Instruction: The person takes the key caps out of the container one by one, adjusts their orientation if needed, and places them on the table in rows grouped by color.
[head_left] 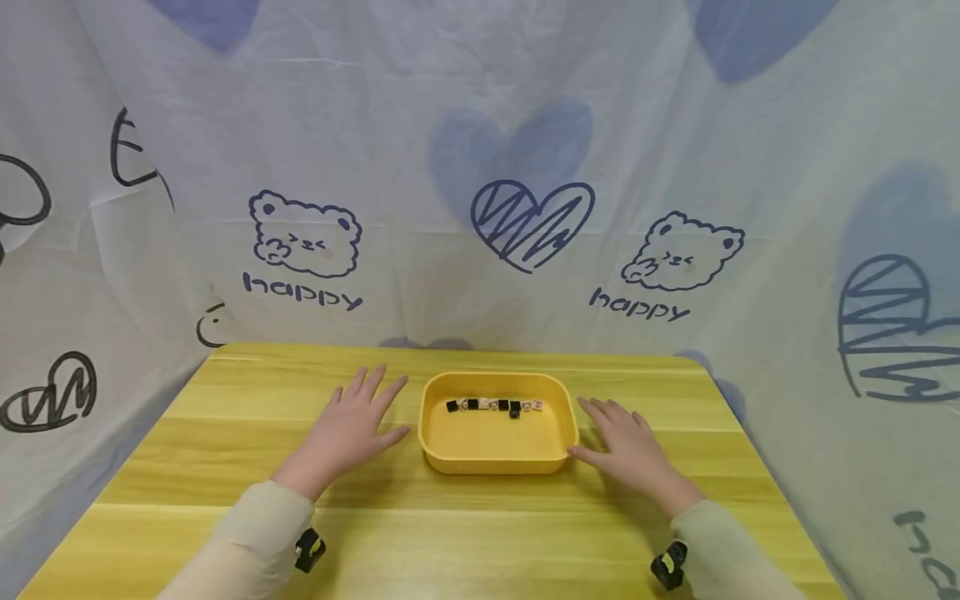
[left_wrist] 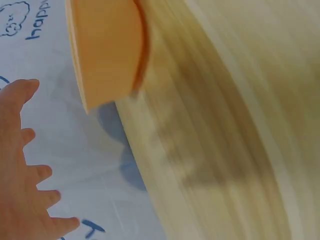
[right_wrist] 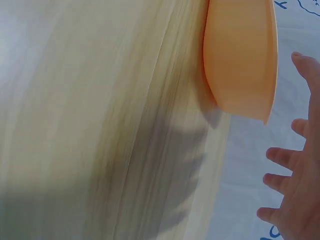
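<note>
A shallow yellow tray (head_left: 495, 467) with rounded corners stands on the wooden table. Inside it, small black and white cube-like pieces (head_left: 483, 404) form a rough row near the back wall. One dark piece (head_left: 514, 414) lies slightly in front of that row. To the tray's left is my left hand (head_left: 352, 425), fingers spread, holding nothing. My right hand (head_left: 626, 442) is on the other side, its fingers extended and its thumb close to the tray's right wall. Both wrist views show the tray's side wall (left_wrist: 107, 50) and a hand with a gap between them.
The yellow wood-grain table (head_left: 480, 542) carries the tray near its back edge. Behind and at both sides hangs a pale cloth (head_left: 405, 150) printed with hearts, bear faces and lettering. Each sleeve has a small black device (head_left: 309, 550) at the wrist.
</note>
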